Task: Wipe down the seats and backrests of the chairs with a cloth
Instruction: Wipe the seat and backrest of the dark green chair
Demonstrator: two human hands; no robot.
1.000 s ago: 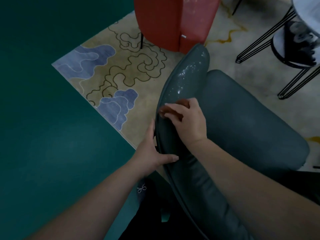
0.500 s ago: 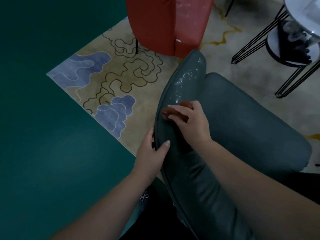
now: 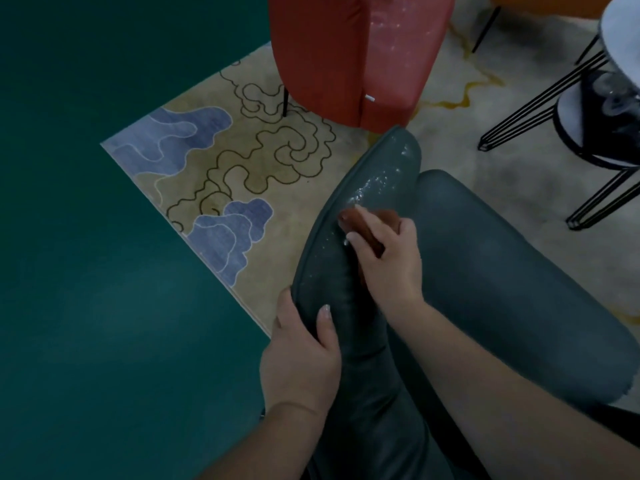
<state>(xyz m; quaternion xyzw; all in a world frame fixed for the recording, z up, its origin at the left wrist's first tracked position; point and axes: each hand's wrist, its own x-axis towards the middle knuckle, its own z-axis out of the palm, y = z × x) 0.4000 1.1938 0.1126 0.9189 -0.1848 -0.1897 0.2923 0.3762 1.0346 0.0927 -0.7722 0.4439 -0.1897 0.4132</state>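
Observation:
A dark grey-green padded chair fills the lower right; its backrest (image 3: 374,188) curves up toward me and its seat (image 3: 512,289) spreads to the right. White specks dot the backrest's upper part. My right hand (image 3: 388,258) presses a reddish-brown cloth (image 3: 363,220) against the backrest's inner face, just below the specks. My left hand (image 3: 304,355) clasps the backrest's outer edge lower down, thumb on the inside. A red chair (image 3: 346,53) stands beyond, its back also speckled white.
A patterned beige and blue rug (image 3: 214,174) lies under the chairs; dark green floor (image 3: 86,271) spreads to the left. A round table with black wire legs (image 3: 540,109) stands at the upper right.
My right hand has slid the cloth a little up the backrest toward the specks. My left hand has shifted its grip on the edge, thumb now pointing upward.

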